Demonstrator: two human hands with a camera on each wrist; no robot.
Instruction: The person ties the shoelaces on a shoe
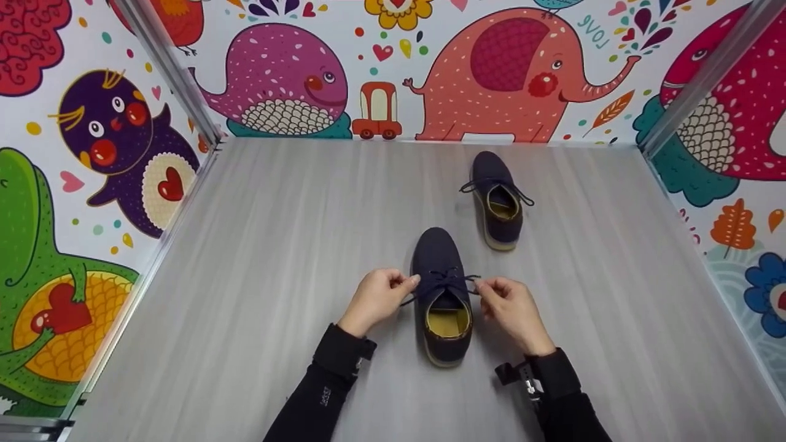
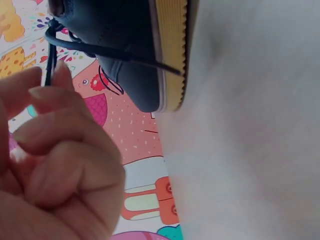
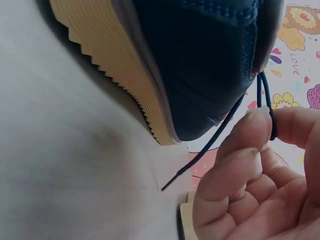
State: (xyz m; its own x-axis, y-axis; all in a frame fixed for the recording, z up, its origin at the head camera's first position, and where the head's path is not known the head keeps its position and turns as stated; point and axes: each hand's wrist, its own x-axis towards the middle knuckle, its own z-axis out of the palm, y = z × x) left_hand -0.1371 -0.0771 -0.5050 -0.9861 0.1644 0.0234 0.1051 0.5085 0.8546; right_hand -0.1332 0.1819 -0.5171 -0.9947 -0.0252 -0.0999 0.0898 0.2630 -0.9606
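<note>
A dark navy lace-up shoe [image 1: 437, 252] stands on the floor between the hands, toe pointing away, with a yellow insole and a pale ridged sole [image 2: 172, 55]. To its left, the left hand [image 1: 376, 301] pinches a strand of the shoelace [image 2: 52, 62] between thumb and forefinger. On the other side, the right hand [image 1: 514, 310] holds a loop of the lace [image 3: 272, 117] at its fingertips. One loose lace end [image 3: 200, 154] hangs below the right fingers. In the head view a knot [image 1: 447, 280] sits over the tongue.
The matching navy shoe [image 1: 489, 169] stands farther back to the right, its lace tied with loops out to both sides. Grey wood-look flooring [image 1: 295, 233] lies under both shoes. Walls with printed cartoon animals [image 1: 282, 80] enclose the floor, with metal posts [image 1: 172, 67] at the corners.
</note>
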